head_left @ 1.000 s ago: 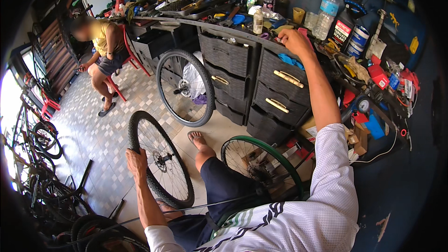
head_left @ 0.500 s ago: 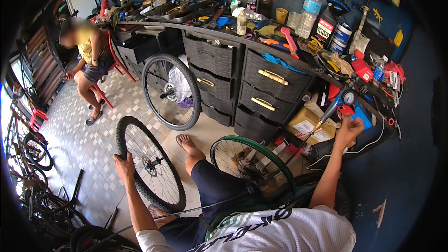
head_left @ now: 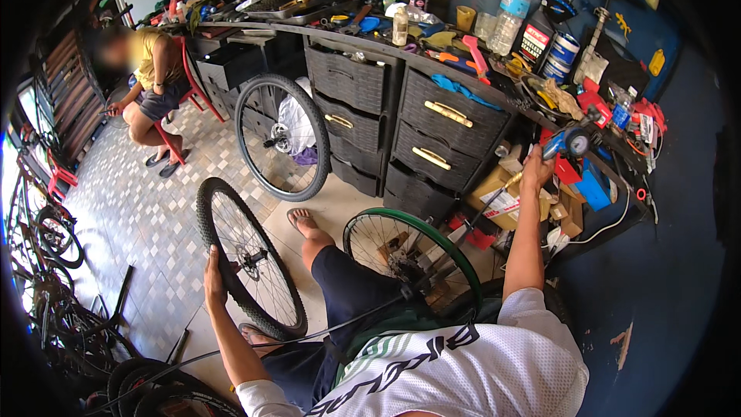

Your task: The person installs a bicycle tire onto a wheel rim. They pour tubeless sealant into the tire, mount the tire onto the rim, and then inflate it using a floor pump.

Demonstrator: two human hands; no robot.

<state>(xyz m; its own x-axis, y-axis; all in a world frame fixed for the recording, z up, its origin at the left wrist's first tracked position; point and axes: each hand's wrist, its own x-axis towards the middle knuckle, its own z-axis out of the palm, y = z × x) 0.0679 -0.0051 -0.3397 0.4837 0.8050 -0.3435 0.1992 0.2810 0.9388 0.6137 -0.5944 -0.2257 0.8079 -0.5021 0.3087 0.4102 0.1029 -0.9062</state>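
Note:
A bicycle wheel with a black knobby tyre (head_left: 207,212) stands tilted on the floor at my left. My left hand (head_left: 215,278) rests against the tyre's outer side, its fingers stretched out along the tread. Up at the right, my right hand (head_left: 535,170) is closed on a blue tyre inflator with a round gauge (head_left: 575,143). The fingers' far side is hidden. A brass fitting and dark hose (head_left: 486,205) run down from beside this hand. Close to my right leg is another wheel with a green rim (head_left: 413,222), partly hidden by my body.
Another wheel (head_left: 323,162) leans by the black drawers (head_left: 436,116). Tools and bottles crowd the workbench (head_left: 305,31). Cardboard boxes (head_left: 494,205) lie below its right end. A person (head_left: 154,69) sits on a red chair at far left. Several bicycles (head_left: 58,262) line the left edge.
My right hand has moved left and upward onto the inflator, whose gauge has turned and risen slightly. My left hand has loosened from around the tyre to lie flat along it.

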